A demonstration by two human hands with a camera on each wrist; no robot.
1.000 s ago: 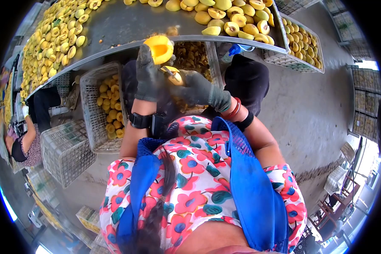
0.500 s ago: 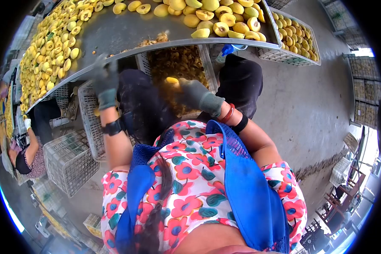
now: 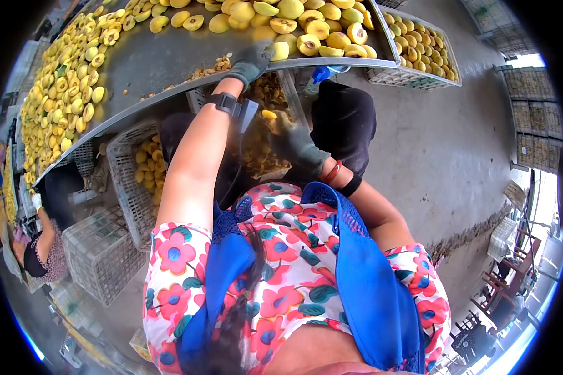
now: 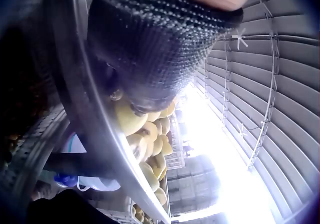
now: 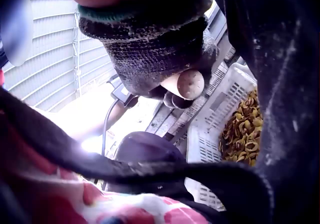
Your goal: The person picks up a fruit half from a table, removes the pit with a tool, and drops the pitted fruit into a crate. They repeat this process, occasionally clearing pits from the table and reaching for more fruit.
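In the head view my gloved left hand (image 3: 253, 60) reaches over the metal table's front edge, its fingertips right at a yellow peach half (image 3: 280, 51). The left wrist view shows that glove (image 4: 145, 49) close above the halves, with the fingers mostly hidden; I cannot tell whether they grip one. My gloved right hand (image 3: 289, 137) is lower, above the crate of fruit scraps (image 5: 245, 129). Its fingers curl round a tool whose round, pale handle end (image 5: 190, 85) faces the right wrist camera; the working end is hidden there. Something small and yellow (image 3: 269, 114) shows beside the right fingers.
The metal table (image 3: 150, 62) carries a large heap of peach halves (image 3: 56, 106) at left and more at right. A crate of halves (image 3: 131, 181) stands by my left leg, a crate of fruit (image 3: 419, 50) at far right. Another person (image 3: 44, 244) sits at left.
A second ago my left hand held a hollowed peach half beside the tool. It then swung left over the table edge, emptied, and now is right at the table's fruit. The right hand stayed low.
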